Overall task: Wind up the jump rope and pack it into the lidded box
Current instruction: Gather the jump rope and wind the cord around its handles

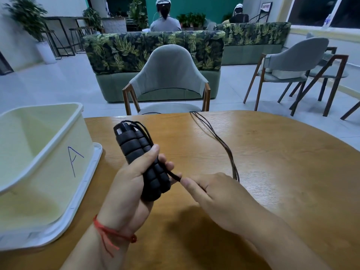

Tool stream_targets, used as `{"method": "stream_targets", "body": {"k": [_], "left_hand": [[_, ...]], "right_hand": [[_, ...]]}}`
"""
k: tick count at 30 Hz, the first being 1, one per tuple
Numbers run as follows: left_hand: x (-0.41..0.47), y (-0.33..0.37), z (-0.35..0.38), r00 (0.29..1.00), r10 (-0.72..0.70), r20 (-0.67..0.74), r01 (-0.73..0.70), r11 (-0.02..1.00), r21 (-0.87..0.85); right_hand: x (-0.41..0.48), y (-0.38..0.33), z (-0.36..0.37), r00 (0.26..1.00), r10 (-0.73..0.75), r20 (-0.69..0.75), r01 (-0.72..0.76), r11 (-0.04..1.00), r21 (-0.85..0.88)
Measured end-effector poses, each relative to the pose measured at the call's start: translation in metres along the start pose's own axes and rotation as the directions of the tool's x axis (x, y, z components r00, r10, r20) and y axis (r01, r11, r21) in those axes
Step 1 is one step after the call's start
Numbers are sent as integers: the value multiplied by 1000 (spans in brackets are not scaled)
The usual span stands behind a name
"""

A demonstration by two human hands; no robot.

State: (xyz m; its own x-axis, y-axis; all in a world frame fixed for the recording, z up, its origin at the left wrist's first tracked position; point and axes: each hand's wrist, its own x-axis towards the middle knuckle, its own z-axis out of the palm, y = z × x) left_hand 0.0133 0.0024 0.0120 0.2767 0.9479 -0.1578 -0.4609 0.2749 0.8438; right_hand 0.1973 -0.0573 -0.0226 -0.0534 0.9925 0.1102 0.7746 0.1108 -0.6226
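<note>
My left hand (pixel 128 184) grips the two black foam jump rope handles (pixel 136 149) side by side, tips pointing up and away over the wooden table (pixel 272 172). My right hand (pixel 212 193) pinches the thin black rope (pixel 220 141) just right of the handles. From there the doubled rope trails across the table to its far edge and drops out of sight. A white open box (pixel 46 152) marked "A" stands at the left on its white lid (pixel 91 172).
A grey upholstered chair (pixel 169 75) stands at the table's far edge. More chairs (pixel 292 63) are at the right. A leaf-patterned sofa (pixel 153 47) lies beyond, with a seated person (pixel 165 22) behind it.
</note>
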Motion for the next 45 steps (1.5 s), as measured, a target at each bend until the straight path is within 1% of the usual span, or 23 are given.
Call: {"method": "stream_targets", "body": {"k": [2, 4, 6, 8, 10, 12, 14, 17, 19, 21, 22, 23, 26, 30, 33, 36, 38, 40, 42, 43, 45], "left_hand": [[5, 2, -8, 998, -33, -51, 36, 997, 67], [11, 4, -16, 993, -28, -116, 45, 988, 149], [16, 7, -24, 983, 26, -183, 26, 961, 276], [20, 11, -28, 972, 98, -215, -4, 916, 401], [21, 13, -31, 964, 159, -213, -39, 877, 479], [19, 13, -30, 964, 192, -186, -59, 831, 554], [14, 9, -25, 977, 180, -111, -58, 732, 679], [3, -5, -15, 997, 56, 58, -78, 516, 853], [-6, -17, -5, 993, -12, 122, -110, 339, 934], [-15, -28, 5, 984, -43, 170, -162, 150, 975], [-17, -34, 7, 976, -43, 213, -209, 90, 974], [-19, -39, 7, 962, -40, 270, -267, 60, 962], [-24, -47, 7, 911, -32, 411, -409, 46, 911], [-28, -39, 5, 870, 57, 490, -492, 167, 854], [-27, -35, 4, 817, 122, 564, -577, 163, 800], [-25, -32, 1, 797, 233, 557, -600, 200, 775], [-25, -31, 0, 786, 256, 563, -615, 233, 753], [-26, -30, 0, 743, 273, 611, -668, 248, 702], [-26, -30, 0, 704, 296, 645, -709, 267, 652], [-25, -29, -1, 693, 320, 646, -720, 276, 637], [-20, -27, -3, 706, 373, 602, -706, 309, 637]], "right_hand": [[0, 6, -13, 1000, 17, -26, -19, 997, -69], [-2, 12, -30, 997, 18, -69, -24, 995, -100], [-7, 15, -47, 996, 13, -84, -22, 993, -116], [-12, 19, -63, 996, -8, -94, -6, 989, -146], [-18, 22, -80, 990, -24, -138, 11, 995, -95], [-23, 24, -93, 975, -46, -219, 53, 998, 26], [-24, 21, -92, 947, -78, -311, 110, 990, 84], [-20, 11, -81, 906, -97, -412, 164, 978, 132], [-18, 2, -78, 901, -103, -421, 183, 971, 154], [-16, -8, -73, 906, -137, -400, 234, 950, 205], [-15, -14, -69, 907, -171, -385, 272, 936, 223], [-14, -21, -63, 907, -199, -372, 303, 920, 247], [-10, -32, -54, 919, -185, -347, 311, 883, 352], [0, -18, -62, 948, -8, -318, 169, 860, 482], [1, -5, -68, 974, 74, -215, 57, 837, 544], [2, 5, -72, 984, 138, -115, -35, 777, 628], [4, 13, -68, 982, 186, -31, -123, 756, 643], [7, 15, -56, 973, 210, 97, -218, 693, 687], [10, 8, -42, 962, 189, 195, -272, 624, 732], [12, 4, -34, 961, 178, 210, -275, 568, 775], [16, -2, -21, 961, 215, 177, -251, 392, 885]]}}
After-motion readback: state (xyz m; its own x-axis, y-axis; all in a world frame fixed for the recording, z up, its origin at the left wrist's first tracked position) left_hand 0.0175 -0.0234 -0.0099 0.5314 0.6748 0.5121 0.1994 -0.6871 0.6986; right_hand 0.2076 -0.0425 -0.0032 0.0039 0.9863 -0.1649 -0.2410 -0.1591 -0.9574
